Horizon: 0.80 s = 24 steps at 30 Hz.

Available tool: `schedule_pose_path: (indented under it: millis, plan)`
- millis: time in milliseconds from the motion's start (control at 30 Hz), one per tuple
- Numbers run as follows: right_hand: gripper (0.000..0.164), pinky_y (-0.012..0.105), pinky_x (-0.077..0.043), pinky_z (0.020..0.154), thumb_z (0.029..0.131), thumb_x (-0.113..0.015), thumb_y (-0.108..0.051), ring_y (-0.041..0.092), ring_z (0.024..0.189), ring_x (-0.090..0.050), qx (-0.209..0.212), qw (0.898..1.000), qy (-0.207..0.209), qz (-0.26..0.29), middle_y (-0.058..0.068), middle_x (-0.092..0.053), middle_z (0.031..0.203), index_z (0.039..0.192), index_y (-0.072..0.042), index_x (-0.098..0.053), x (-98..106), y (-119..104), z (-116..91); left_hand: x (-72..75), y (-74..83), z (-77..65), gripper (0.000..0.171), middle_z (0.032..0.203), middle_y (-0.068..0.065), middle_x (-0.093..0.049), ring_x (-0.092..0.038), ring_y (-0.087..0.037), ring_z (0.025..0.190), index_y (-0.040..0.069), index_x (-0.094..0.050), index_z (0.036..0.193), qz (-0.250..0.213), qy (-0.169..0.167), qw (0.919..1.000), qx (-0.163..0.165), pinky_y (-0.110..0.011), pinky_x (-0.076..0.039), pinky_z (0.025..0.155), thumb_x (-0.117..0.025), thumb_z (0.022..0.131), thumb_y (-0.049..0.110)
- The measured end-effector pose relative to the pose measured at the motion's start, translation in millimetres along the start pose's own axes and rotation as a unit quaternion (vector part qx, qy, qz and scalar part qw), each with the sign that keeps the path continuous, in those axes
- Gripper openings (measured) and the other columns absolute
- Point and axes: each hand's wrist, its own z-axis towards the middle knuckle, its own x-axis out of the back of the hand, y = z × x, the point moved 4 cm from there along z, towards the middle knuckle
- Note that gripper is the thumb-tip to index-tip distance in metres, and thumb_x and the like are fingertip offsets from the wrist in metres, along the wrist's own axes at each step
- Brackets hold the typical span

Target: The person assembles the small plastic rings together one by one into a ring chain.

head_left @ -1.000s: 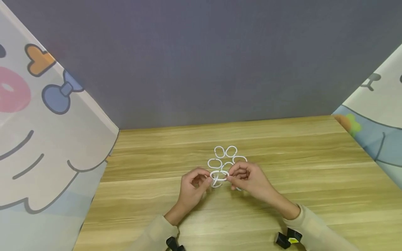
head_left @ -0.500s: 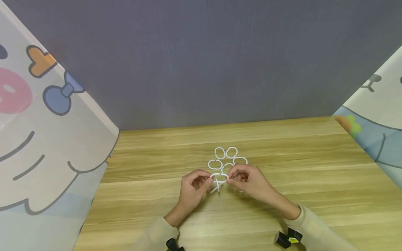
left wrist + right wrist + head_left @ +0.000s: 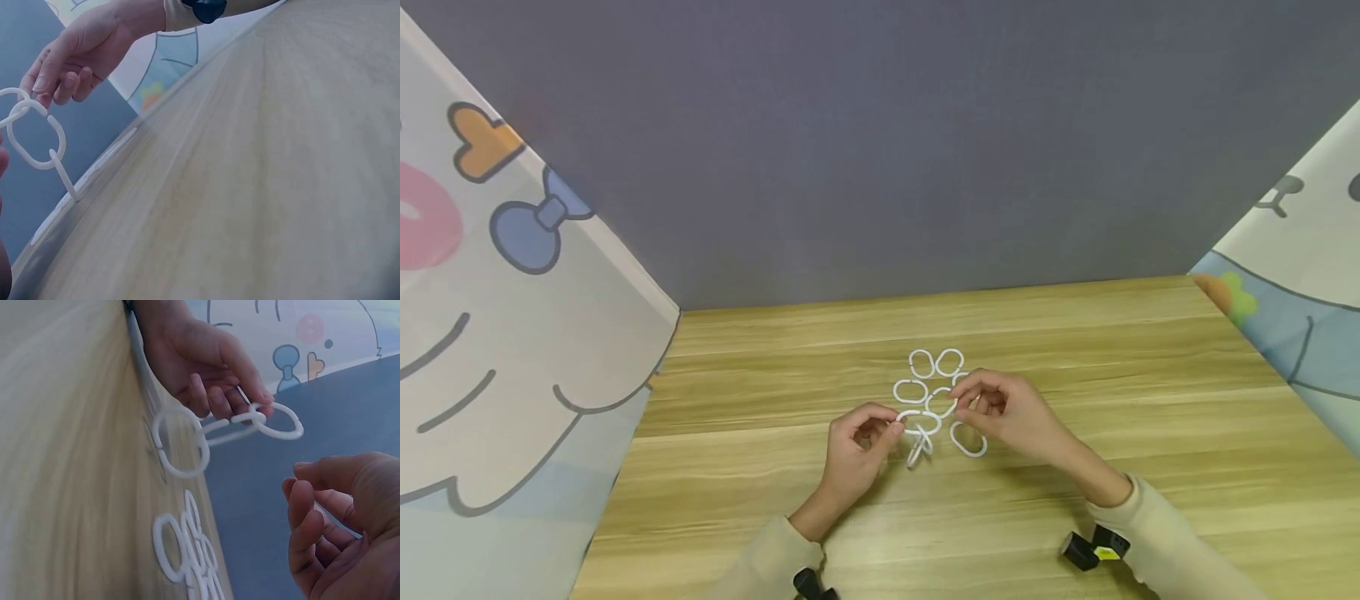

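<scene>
A short chain of three white split oval links is already made up, its end link (image 3: 910, 412) pinched between the thumb and fingertips of the left hand (image 3: 857, 450). The middle link (image 3: 24, 156) is threaded through it, and the lowest link (image 3: 64, 175) hangs from that; whether the counter (image 3: 1075, 375) is touched cannot be told.

Nothing is held by the right hand (image 3: 1018, 417) — its grip is empty, thumb and bent fingers a little apart, poised above the loose pieces.

Six unjoined links (image 3: 911, 402) can be counted on the counter: five grouped beyond the chain, one partly covered by the right hand, and a near link (image 3: 961, 451) lying below that hand. None is seen threaded through another.

Judged from this layout, two joins appear done and the work is at an early stage — about two thirds of the visible links remain to be added, if all are meant for the chain.
</scene>
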Motion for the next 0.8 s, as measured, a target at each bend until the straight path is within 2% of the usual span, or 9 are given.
schedule_pose_path:
  millis: [200,467,633,800]
  plan:
    - [0.023,0.023,-0.047,0.055,0.092,-0.087,0.003,0.008,0.070,-0.062,-0.007,1.000,-0.017,-0.009,0.001,-0.078,0.093,0.112,-0.003,-0.078,7.7,3.6,2.3,-0.2,0.1,0.5,0.018,0.085,-0.024,-0.074,-0.060,0.001,0.071,-0.011,-0.071,0.099,-0.003,0.002,1.0000,-0.003,-0.018,-0.045,0.054,-0.075,0.105,0.005]
    - [0.032,0.023,-0.049,0.060,0.089,-0.091,0.001,0.008,0.071,-0.061,-0.032,0.994,-0.091,-0.053,-0.003,-0.078,0.093,0.119,-0.002,-0.080,9.0,15.1,3.8,-0.6,-1.0,-0.3,0.017,0.083,-0.024,-0.072,-0.059,0.000,0.070,-0.012,-0.071,0.099,-0.005,0.005,1.0000,0.004,-0.018,-0.045,0.054,-0.076,0.105,0.004]
    - [0.034,0.022,-0.047,0.060,0.090,-0.091,-0.004,0.003,0.069,-0.056,-0.016,0.986,-0.148,-0.081,-0.010,-0.074,0.091,0.122,-0.007,-0.080,8.2,23.7,4.0,-0.6,-1.3,-0.6,0.007,0.081,-0.023,-0.072,-0.059,0.001,0.070,-0.009,-0.073,0.099,-0.002,0.007,0.9999,0.010,-0.018,-0.045,0.055,-0.075,0.102,-0.003]
    - [0.034,0.020,-0.040,0.056,0.089,-0.092,-0.005,-0.001,0.063,-0.047,0.003,0.980,-0.186,-0.077,-0.014,-0.068,0.081,0.121,-0.012,-0.081,7.0,30.9,2.7,-0.5,-1.8,0.0,0.010,0.081,-0.023,-0.071,-0.060,0.000,0.070,-0.010,-0.072,0.099,-0.005,0.006,0.9999,0.007,-0.018,-0.046,0.055,-0.075,0.103,-0.001]
